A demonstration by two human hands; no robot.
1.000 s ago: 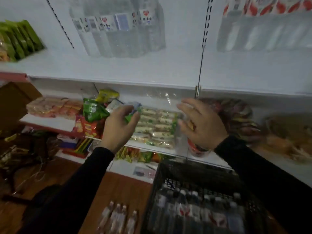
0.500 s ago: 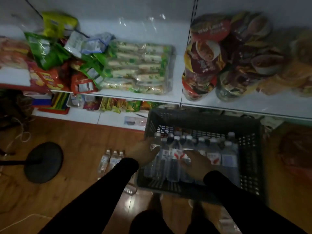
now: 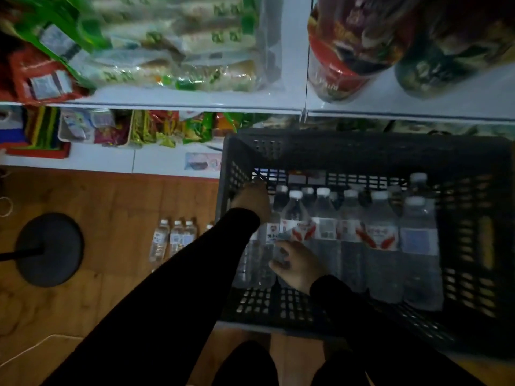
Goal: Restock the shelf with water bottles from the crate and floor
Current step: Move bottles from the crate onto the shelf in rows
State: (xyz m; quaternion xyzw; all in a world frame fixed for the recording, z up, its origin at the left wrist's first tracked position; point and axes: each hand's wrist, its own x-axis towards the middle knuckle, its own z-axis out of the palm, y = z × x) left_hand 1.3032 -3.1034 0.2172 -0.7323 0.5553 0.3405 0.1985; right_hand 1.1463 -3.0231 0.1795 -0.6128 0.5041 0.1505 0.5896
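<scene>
— While both hands are reaching down into the crate at the right of the frame, what are they actually holding?

— The right hand is curling its fingers round a water bottle at the left end of the standing row, low on its body. The left hand is sitting higher up, at the crate's left wall beside the bottle necks. Its fingers are hidden behind the knuckles, so I cannot tell whether it is gripping a cap or just steadying itself.

— Why start at that end?

— Probably because the bottles are standing packed shoulder to shoulder, and the end one is giving the fingers room.

— And the rest of the stock?

— Most of the row is standing upright in the crate, caps up. A few smaller bottles are lying on the floor at centre left, just beside the crate.

— What is the room like?

— Dim. A wooden floor is running under everything, with a round dark stand base at the left edge. White shelving is crossing the upper frame, carrying snack packets and stacked noodle bowls at the upper right; no water shows on those boards.
</scene>
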